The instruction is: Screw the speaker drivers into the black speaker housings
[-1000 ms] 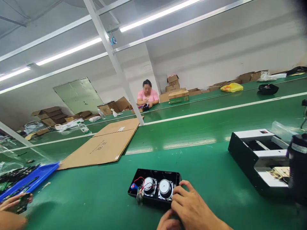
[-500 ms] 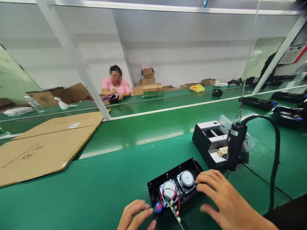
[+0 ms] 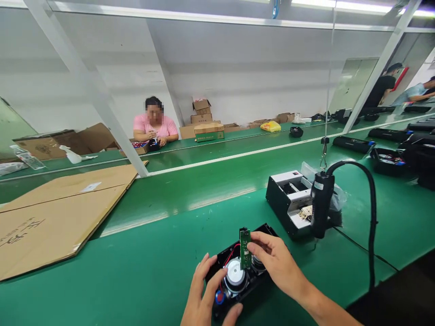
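A black speaker housing lies open on the green bench, tilted up to the right. Inside it are two round speaker drivers; the left driver shows plainly, while the right driver is partly covered. My right hand pinches a narrow green circuit board upright above the housing. Red wires run behind the board. My left hand spans the housing's left end, fingers over the rim and thumb at the front side. By its fingers sits a blue and red round part.
A black and white box stands behind the housing, beside a hanging black power screwdriver with a thick cable. Flattened cardboard covers the left. Across the bench sits a person in pink. More black housings lie at right.
My right hand has moved left from the housing's right end and raised the circuit board upright. My left hand has come closer around the left end. The view has turned slightly right.
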Demonstrator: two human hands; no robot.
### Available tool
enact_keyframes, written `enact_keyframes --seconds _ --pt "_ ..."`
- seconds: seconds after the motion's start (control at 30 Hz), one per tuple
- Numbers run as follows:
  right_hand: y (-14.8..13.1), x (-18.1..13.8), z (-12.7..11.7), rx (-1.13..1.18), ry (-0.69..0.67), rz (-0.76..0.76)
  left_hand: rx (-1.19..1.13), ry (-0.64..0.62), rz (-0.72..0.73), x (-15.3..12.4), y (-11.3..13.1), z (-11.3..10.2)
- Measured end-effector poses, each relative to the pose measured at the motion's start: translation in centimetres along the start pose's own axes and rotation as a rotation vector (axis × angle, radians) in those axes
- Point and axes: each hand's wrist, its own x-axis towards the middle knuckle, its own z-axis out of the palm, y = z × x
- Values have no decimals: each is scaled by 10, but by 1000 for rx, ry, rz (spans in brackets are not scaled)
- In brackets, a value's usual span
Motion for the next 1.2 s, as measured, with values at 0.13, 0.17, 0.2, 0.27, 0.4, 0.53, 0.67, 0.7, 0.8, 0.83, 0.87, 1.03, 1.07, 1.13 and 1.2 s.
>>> enact_keyframes --seconds 0.13,0.17,0.2,0.27,0.4,0.53,0.67,0.7,0.8,0.83,0.87,1.03,1.07,1.13,1.2 --pt "-13 -6 -29 -454 -333 -342 265 -64 213 2 -6 5" --pt "-17 -8 -36 -628 -413 -436 388 -103 279 2 -7 5" --pt "-20 -10 -42 -793 -474 -509 502 -140 335 3 -7 5" --pt "-26 -12 -46 -1046 -542 -585 664 -191 409 3 -9 6" --pt "-32 -10 -34 -1203 -622 -648 793 -246 465 5 -11 12" --pt "-34 -3 -23 -1184 -732 -658 846 -248 480 7 -15 14" --pt "-34 3 -24 -1142 -800 -586 814 -250 497 9 -20 12" --pt "-34 3 -25 -1129 -799 -580 802 -247 495 9 -20 11" --pt "-35 4 -23 -1110 -807 -569 776 -233 499 9 -20 11" --pt "-35 4 -22 -1124 -815 -571 768 -233 499 8 -20 11" --pt "-35 3 -21 -1146 -821 -578 763 -234 497 8 -20 11" --pt "-32 3 -22 -1163 -813 -572 717 -229 513 7 -17 13" --pt "-31 3 -22 -1135 -818 -561 709 -222 525 8 -16 13" --pt "-32 3 -24 -1076 -830 -534 706 -214 541 9 -16 13" --pt "-34 2 -24 -1028 -825 -502 719 -237 567 12 -16 10"
